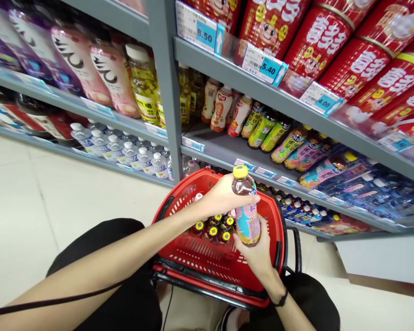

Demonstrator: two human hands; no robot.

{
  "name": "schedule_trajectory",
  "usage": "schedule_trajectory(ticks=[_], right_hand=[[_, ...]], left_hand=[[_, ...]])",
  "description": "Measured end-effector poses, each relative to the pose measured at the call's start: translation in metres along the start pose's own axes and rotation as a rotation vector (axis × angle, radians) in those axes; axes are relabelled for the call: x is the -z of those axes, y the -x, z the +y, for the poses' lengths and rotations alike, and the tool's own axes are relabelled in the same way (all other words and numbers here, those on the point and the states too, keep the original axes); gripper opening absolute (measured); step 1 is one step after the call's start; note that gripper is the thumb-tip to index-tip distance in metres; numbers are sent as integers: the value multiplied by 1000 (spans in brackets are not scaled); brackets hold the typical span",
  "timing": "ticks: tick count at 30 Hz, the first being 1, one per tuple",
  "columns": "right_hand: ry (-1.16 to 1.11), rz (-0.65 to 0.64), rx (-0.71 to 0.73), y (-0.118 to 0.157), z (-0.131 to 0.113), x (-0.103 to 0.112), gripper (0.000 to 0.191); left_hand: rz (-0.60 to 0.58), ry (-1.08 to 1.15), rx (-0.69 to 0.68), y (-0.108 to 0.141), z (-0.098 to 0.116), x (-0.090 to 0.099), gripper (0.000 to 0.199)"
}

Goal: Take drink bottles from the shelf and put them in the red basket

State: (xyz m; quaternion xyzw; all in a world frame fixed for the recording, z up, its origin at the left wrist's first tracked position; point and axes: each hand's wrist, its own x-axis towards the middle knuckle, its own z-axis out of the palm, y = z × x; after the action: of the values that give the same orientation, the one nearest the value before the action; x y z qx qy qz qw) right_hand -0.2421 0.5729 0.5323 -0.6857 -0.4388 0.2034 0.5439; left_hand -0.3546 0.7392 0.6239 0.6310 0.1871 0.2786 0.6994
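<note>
A bottle of tea (245,214) with a yellow cap and a pink and blue label is held over the basket, tilted slightly. My left hand (224,195) wraps round its upper part, below the cap. Lower down, my right hand (257,255) grips the same bottle near its base. Beneath both hands stands a red shopping basket (193,266) with black handles. Inside it are several bottles with yellow caps (212,232), partly hidden by my left forearm, and a bottle with a pale pink cap (198,196).
Shelves in front hold similar tea bottles (290,142), red cans (324,41) and water bottles (115,147). Pink drink bottles (106,76) stand at the upper left. The grey upright post (163,69) and shelf edges (234,161) border the basket's far side. My knees flank the basket.
</note>
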Motion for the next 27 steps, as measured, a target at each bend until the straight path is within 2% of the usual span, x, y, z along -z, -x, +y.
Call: schedule_trajectory(ticks=[7, 13, 27], right_hand=[[-9, -21, -37, 1, 8, 1, 71], [36, -16, -14, -1, 6, 4, 68], [-24, -67, -56, -1, 5, 3, 69]], left_hand=[[-4, -52, 0, -1, 0, 1, 34], [-3, -82, 13, 0, 4, 2, 33], [-6, -100, 5, -2, -2, 3, 32]])
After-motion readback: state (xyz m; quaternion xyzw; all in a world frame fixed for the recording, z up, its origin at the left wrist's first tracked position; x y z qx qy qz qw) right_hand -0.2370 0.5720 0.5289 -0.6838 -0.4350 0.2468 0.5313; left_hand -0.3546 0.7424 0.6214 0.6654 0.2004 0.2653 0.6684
